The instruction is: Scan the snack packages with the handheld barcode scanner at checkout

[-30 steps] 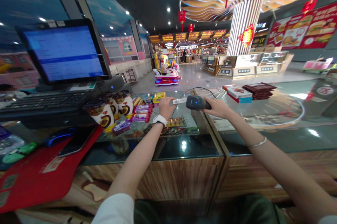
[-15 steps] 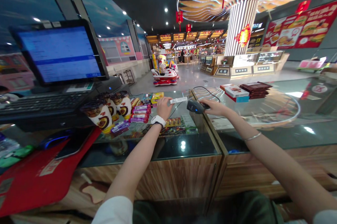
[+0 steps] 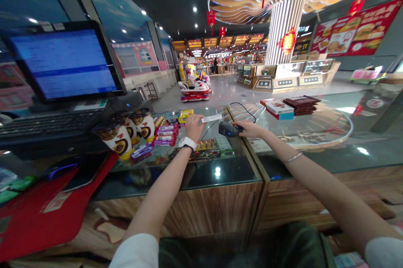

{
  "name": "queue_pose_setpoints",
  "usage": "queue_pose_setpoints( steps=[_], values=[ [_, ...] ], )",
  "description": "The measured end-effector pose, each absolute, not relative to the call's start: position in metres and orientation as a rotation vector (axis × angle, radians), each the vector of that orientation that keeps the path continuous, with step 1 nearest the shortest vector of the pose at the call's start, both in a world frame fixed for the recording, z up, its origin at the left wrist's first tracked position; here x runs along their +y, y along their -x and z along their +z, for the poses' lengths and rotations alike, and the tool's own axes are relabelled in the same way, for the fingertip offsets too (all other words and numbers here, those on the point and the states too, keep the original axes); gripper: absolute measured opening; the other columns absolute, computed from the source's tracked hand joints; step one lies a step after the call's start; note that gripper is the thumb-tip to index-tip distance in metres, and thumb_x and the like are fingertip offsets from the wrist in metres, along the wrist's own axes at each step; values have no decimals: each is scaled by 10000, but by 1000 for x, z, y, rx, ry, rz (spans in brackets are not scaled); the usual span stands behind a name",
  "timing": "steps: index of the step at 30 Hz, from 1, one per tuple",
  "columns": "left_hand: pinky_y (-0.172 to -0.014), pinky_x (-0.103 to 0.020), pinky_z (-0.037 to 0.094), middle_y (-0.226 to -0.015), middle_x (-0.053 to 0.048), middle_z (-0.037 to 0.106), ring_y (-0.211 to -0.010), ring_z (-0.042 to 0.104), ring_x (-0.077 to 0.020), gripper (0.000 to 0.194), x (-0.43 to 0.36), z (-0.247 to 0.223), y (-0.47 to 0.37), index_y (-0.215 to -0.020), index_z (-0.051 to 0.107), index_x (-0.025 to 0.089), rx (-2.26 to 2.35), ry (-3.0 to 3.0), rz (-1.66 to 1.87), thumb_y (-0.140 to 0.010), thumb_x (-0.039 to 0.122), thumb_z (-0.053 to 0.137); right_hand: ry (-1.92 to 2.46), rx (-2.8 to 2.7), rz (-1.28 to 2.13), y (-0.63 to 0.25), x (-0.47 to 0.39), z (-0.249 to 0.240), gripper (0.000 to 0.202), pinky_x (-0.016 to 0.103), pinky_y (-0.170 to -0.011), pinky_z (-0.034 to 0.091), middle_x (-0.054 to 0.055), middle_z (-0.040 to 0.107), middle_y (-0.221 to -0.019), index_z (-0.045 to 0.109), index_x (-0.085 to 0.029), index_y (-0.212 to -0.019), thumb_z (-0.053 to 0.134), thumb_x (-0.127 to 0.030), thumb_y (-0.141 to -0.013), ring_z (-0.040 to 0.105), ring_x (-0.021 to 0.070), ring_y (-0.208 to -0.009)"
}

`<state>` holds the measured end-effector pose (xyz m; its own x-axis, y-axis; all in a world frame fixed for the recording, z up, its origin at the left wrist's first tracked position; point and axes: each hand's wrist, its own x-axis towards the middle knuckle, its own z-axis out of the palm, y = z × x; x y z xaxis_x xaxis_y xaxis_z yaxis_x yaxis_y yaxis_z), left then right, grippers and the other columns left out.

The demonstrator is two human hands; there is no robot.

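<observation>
Over the glass counter, my left hand pinches a small white strip with printing on it. My right hand grips a black barcode scanner, its head pointing left toward the strip, a small gap between them. A blue light shows on the scanner. Left of my left hand lie purple-wrapped sticks and a yellow pack. Patterned cups with dark tops stand beside these snacks.
At left are a monitor, a keyboard, a glowing mouse and a phone on a red mat. Boxes and dark brown packets lie back right. A black cable loops behind the scanner.
The view has shifted slightly, so most things sit a little further left. Both hands keep their holds, with the strip and scanner in nearly the same places relative to each other.
</observation>
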<state>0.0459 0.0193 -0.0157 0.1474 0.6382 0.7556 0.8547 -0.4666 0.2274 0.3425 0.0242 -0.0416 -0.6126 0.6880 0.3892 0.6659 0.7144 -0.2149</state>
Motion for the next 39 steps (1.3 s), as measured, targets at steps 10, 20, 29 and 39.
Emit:
queue_pose_setpoints(
  steps=[10,20,29,39],
  values=[
    [-989,-396,444,-978,-48,708,-1024,622,-247,127,16,-13,-47,-955,690,216,-1384,2170,-1229,-882,138,620,960,-2308,139,-335,26,-44,613,417,-999,479,109,660,-1234,582,-177,-1290,532,-110,-682,621,268,-1140],
    [-1075,-422,404,-985,-34,694,-1022,619,-229,127,1,-7,-65,-976,669,234,-1170,2162,-1299,-878,159,637,888,-2001,25,-303,-5,-26,595,448,-1072,455,90,605,-1376,482,-270,-1448,644,-352,-881,566,277,-1269],
    [-1084,-449,416,-965,-17,677,-1010,616,-220,132,4,-13,-70,-976,671,256,-1085,2235,-1264,-885,170,630,1025,-1940,-28,-303,-1,-32,362,575,-1202,234,26,725,-1215,651,-315,-1281,631,-295,-920,709,235,-1037],
    [-1026,-413,453,-1213,-60,671,-1136,607,-244,300,-3,-13,-81,-1201,659,265,-1274,2272,-1322,-910,339,653,1133,-1882,-203,-312,-3,-30,321,600,-1210,191,24,746,-1167,652,-318,-1267,583,-302,-954,706,233,-1061]
  ],
)
